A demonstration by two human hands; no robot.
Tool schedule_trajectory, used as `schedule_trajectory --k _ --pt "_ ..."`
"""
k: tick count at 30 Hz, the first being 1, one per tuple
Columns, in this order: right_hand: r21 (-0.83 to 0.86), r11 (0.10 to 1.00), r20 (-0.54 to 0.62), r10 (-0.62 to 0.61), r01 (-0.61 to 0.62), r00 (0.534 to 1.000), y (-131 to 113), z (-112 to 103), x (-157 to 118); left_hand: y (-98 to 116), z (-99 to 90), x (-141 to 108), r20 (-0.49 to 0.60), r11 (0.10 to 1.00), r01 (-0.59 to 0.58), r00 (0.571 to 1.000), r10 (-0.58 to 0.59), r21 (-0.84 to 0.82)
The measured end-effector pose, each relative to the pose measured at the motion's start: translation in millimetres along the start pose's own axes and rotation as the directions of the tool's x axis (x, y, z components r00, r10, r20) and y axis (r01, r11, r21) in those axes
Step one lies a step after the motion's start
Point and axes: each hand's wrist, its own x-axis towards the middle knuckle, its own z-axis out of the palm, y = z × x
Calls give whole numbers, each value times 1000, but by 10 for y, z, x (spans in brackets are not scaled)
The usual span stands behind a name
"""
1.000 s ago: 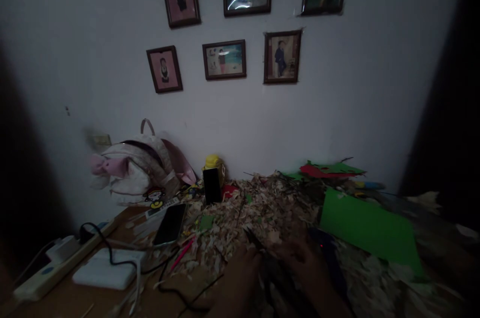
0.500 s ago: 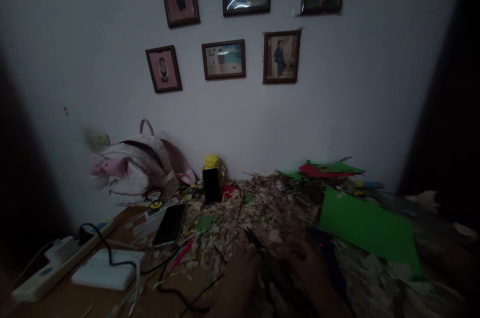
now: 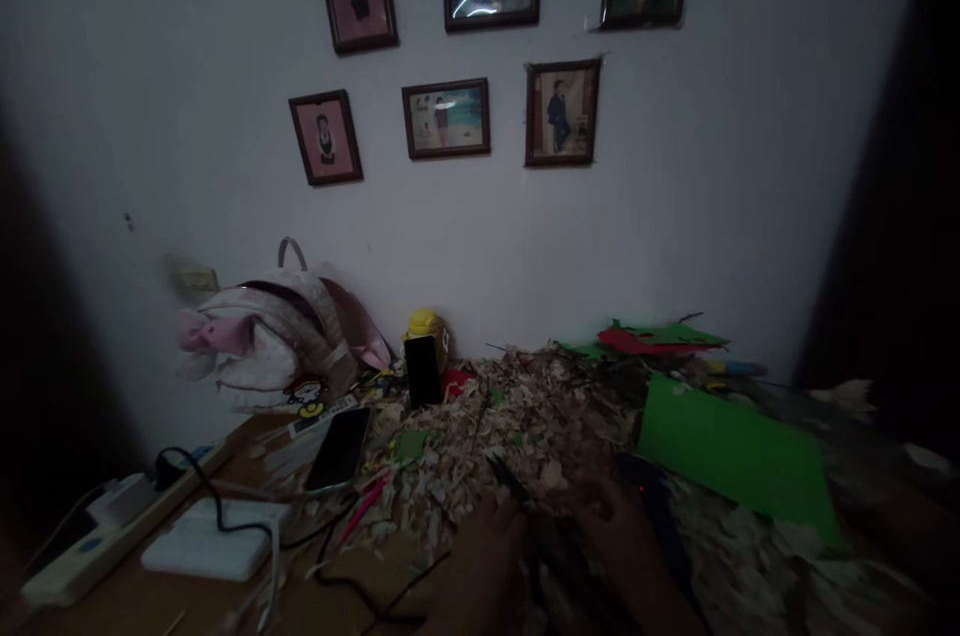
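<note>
Six framed photographs point(image 3: 447, 119) hang on the wall point(image 3: 712, 216) above a pale backpack point(image 3: 270, 341) with a pink bow. Just right of the backpack stand a yellow-topped object point(image 3: 424, 323) and a black box point(image 3: 423, 371). In front of the backpack, a black smartphone point(image 3: 339, 449) lies on the wooden desk point(image 3: 112, 613), and a white power strip point(image 3: 90, 541) and a white rectangular block point(image 3: 210, 541) sit further forward.

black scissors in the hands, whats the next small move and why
Probably lift the black scissors slightly clear first: their tips point at the heap of pale scraps, with the left hand and right hand close by in dim light, so snagging seems likely.
</note>
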Motion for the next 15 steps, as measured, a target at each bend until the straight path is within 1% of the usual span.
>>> schedule_trajectory --k 5,8,11,15 --pt "-31 999 -3 -19 19 1000 34 9 -4 32 16 -1 -1 1000 4 1000 -4 -25" --pt "-25 999 14 -25 25 1000 58 13 5 53 -4 1 18 999 6 1000 -5 -40" --pt "-30 998 7 -53 53 999 56 14 7 73 -45 -8 52 999 14 999 -13 -31" --pt "-61 997 16 -54 55 998 67 17 -2 98 -88 -33 28 1000 8 1000 -8 -8"
